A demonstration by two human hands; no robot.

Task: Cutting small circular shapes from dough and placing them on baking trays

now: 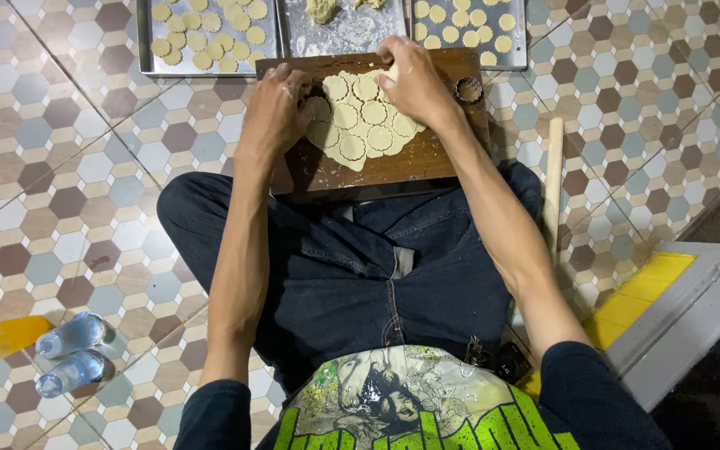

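Note:
A dark wooden board (327, 171) lies on the tiled floor in front of my crossed legs. On it is a rolled sheet of pale dough (360, 125) with several round shapes cut into it. My left hand (277, 104) rests on the dough's left edge, fingers curled down onto it. My right hand (410, 79) is at the dough's top right edge, fingertips pinching at it. A round metal cookie cutter (469, 89) sits on the board's right corner, apart from both hands.
Metal trays (147, 50) with several cut dough rounds stand beyond the board; the middle tray (352, 33) holds dough scraps. A wooden rolling pin (552, 179) lies right of my leg. Two plastic bottles (72, 350) and an orange drink lie at left. A step edge is at right.

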